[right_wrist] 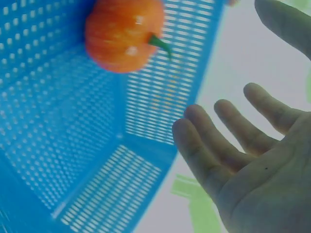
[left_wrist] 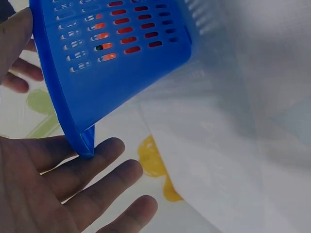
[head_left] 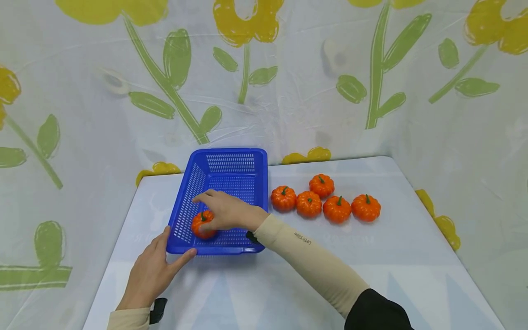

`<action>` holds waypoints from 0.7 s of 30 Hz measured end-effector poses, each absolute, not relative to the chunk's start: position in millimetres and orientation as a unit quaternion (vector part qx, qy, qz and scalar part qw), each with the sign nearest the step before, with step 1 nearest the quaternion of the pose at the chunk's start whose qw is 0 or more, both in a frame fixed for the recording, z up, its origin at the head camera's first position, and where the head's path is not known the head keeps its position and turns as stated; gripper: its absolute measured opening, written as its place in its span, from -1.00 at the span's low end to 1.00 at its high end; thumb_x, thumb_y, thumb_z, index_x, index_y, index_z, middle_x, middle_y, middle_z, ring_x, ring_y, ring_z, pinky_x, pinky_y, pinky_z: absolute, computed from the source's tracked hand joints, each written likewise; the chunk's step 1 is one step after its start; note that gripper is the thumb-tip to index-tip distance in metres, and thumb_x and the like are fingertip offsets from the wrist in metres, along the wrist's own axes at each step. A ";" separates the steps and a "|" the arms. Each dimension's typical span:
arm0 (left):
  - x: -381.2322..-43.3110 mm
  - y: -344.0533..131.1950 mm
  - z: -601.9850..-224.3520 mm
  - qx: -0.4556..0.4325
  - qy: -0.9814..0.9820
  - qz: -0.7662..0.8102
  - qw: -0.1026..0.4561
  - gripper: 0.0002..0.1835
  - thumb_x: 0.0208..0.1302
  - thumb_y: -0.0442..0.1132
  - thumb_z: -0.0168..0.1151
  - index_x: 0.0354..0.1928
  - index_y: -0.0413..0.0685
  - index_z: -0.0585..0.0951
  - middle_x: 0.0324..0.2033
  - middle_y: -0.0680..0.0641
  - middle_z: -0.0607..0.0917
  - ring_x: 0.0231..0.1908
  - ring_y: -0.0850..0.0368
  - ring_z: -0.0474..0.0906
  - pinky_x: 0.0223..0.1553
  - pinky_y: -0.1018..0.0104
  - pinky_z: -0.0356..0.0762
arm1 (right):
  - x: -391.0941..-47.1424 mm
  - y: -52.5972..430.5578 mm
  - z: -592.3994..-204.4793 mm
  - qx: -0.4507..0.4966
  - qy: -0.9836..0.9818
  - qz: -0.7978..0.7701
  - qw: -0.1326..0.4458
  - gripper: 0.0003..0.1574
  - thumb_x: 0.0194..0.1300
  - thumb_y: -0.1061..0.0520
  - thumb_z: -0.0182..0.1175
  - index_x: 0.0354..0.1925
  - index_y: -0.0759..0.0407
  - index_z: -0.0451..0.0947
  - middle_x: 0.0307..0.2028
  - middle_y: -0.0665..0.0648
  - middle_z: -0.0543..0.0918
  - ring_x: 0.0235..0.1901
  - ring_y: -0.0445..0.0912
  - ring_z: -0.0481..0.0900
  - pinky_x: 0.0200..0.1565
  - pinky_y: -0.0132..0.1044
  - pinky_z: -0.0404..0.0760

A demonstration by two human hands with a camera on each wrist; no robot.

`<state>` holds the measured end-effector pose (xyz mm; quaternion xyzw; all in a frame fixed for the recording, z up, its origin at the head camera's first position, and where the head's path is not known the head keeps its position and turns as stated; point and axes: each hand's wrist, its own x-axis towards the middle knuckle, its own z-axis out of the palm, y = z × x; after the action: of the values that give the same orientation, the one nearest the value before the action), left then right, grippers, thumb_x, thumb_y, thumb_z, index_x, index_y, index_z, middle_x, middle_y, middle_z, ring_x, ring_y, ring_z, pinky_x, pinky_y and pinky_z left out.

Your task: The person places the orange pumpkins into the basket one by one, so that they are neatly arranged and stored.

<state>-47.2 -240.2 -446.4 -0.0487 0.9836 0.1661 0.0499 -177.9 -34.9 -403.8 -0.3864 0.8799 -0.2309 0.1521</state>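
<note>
A blue plastic basket (head_left: 231,250) with slotted walls stands on the table, and one small orange pumpkin (head_left: 200,231) with a green stem sits in its near left part. Over that pumpkin is my right hand (head_left: 228,211), fingers spread and holding nothing; the right wrist view shows a gap between this hand (right_wrist: 262,150) and the pumpkin (right_wrist: 124,36). At the basket's near left corner, my left hand (head_left: 152,268) touches the rim, thumb along the front and fingers at the left side. Its fingers (left_wrist: 104,187) look nearly straight in the left wrist view.
Several more orange pumpkins (head_left: 309,204) lie close together on the white table (head_left: 330,256), right of the basket. A flower-patterned cloth (head_left: 297,105) hangs behind and at both sides of the table.
</note>
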 end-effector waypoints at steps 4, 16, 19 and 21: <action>-48.6 -240.4 -445.3 -0.060 0.979 0.180 0.068 0.31 0.15 0.62 0.02 0.56 -0.35 0.01 0.40 -0.55 0.24 0.32 -0.56 0.24 0.22 -0.47 0.29 | -168.3 -22.4 -388.5 -0.410 0.863 -0.265 0.129 -0.16 0.35 -0.22 0.32 0.48 -0.12 0.28 0.45 -0.01 0.34 0.43 -0.11 0.29 0.35 -0.15 0.44; -49.7 -239.4 -446.6 -0.083 0.971 0.208 0.088 0.32 0.15 0.62 0.04 0.59 -0.29 -0.09 0.45 -0.52 0.14 0.38 -0.55 0.14 0.27 -0.48 0.18 | -148.6 41.8 -366.9 -0.389 0.844 -0.366 0.052 -0.17 0.37 -0.25 0.29 0.48 -0.12 0.29 0.44 -0.09 0.33 0.45 -0.16 0.22 0.40 -0.09 0.36; -50.3 -238.8 -446.3 -0.093 0.969 0.208 0.095 0.34 0.13 0.63 0.04 0.59 -0.27 -0.10 0.46 -0.52 0.12 0.39 -0.56 0.11 0.28 -0.48 0.15 | -149.1 59.7 -371.4 -0.368 0.843 -0.390 0.048 -0.16 0.37 -0.25 0.29 0.48 -0.13 0.27 0.44 -0.10 0.31 0.44 -0.18 0.22 0.39 -0.08 0.38; -50.2 -238.6 -445.8 -0.099 0.968 0.208 0.098 0.35 0.11 0.64 0.05 0.59 -0.26 -0.10 0.46 -0.52 0.12 0.39 -0.55 0.10 0.29 -0.48 0.14 | -150.4 70.8 -376.6 -0.357 0.842 -0.402 0.045 -0.16 0.36 -0.23 0.30 0.48 -0.13 0.27 0.44 -0.11 0.30 0.44 -0.20 0.21 0.40 -0.08 0.36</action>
<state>-50.2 -238.6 -445.8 -0.0985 0.9684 0.2075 0.0976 -150.4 70.8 -376.6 -0.3568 0.8421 -0.4019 0.0449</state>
